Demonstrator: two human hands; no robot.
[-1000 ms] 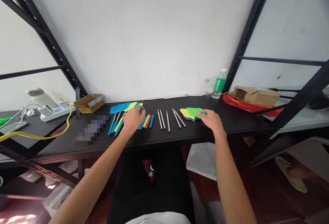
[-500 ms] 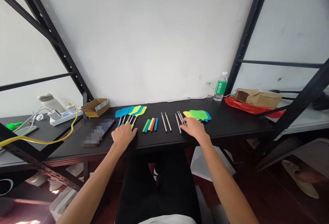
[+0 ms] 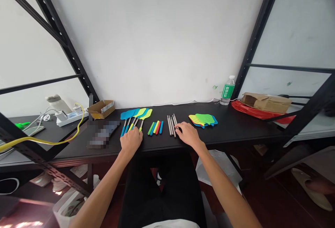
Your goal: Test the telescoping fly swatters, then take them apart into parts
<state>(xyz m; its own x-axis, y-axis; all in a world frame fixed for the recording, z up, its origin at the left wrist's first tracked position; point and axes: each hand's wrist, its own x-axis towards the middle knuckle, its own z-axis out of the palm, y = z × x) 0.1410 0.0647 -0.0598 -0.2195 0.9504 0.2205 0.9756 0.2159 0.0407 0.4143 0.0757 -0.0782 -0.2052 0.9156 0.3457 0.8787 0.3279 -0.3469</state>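
Head view: two hands, well apart, both at the front edge of a black desk (image 3: 235, 127), neither clearly closed on anything.

Left hand (image 3: 131, 141) lies over the lower ends of a row of fly swatters (image 3: 136, 114); blue and yellow-green mesh heads point away from the person, and thin metal shafts run down toward the hand. Whether it grips them cannot be told.

Right hand (image 3: 188, 134) sits just beside a tight bunch of metal rods (image 3: 171, 125), and its fingertips (image 3: 178, 127) reach their near ends. Grip cannot be told.

Between the swatters and rods: short colored grips (image 3: 156, 127), side by side in green, blue, yellow and red. Right of the rods, loose mesh heads (image 3: 202, 119) lie in an overlapping pile.

Left on the desk: a pixelated object (image 3: 103, 134), a cardboard box (image 3: 101, 109) and, beyond it, a power strip (image 3: 70, 118) with a yellow cable (image 3: 49, 141). Far right: a green-labeled water bottle (image 3: 227, 90), a brown paper package (image 3: 265, 102) on a red bag (image 3: 251, 109)
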